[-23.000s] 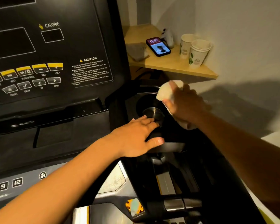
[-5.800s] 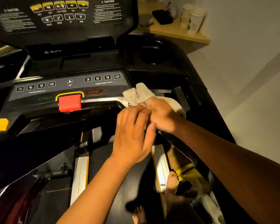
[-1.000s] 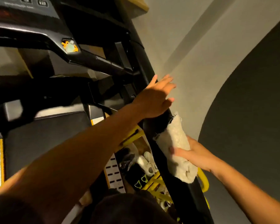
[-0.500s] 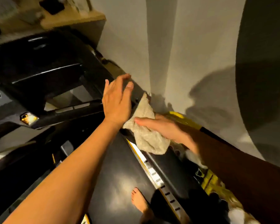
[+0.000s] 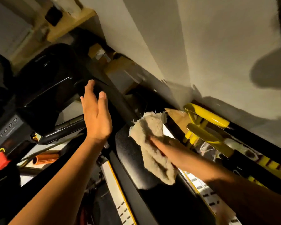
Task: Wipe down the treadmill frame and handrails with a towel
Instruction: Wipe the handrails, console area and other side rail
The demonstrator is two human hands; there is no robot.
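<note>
The right grip (image 5: 169, 148) lies with its fingers flat along the towel (image 5: 150, 127) and presses it onto the dark right side frame (image 5: 130, 153) of the treadmill, thumb hidden. The left grip (image 5: 96, 120) hovers spread and empty beside the slanted upright (image 5: 118, 101), touching nothing. Judged risk: the towel is pinned by pressure alone, with its frayed far edge and near tail loose, so a fast stroke may drag it off into the gap toward the yellow rack (image 5: 206, 116) at right, and with neither grip braced, a lean could cost balance.
</note>
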